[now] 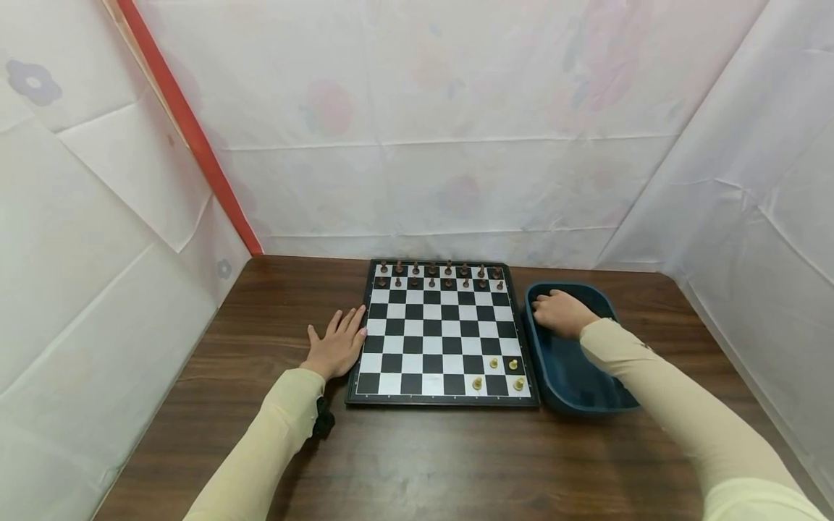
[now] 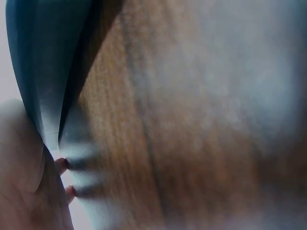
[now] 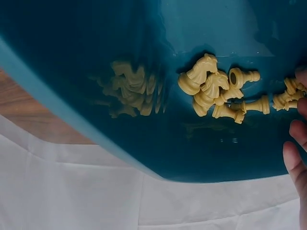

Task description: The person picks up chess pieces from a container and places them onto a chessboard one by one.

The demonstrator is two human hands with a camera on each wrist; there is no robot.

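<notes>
My left hand (image 1: 335,346) lies with spread, straight fingers against the left edge of a black-and-white chessboard (image 1: 432,325). In the left wrist view, part of the palm (image 2: 21,177) and two fingertips show beside the board's dark edge. My right hand (image 1: 563,314) reaches down into a blue plastic basin (image 1: 573,369) right of the board. Cream chess pieces (image 3: 206,86), knights among them, lie heaped in the basin. The right fingers (image 3: 295,160) are at the heap's edge; the frame cuts them off, so whether they pinch a piece is unclear.
Two rows of dark brown chess pieces (image 1: 432,269) stand along the board's far side. Several cream pieces (image 1: 494,363) stand at its near right corner. The brown wooden table (image 1: 417,463) is bounded by white sheeting (image 1: 417,188) at the back and sides.
</notes>
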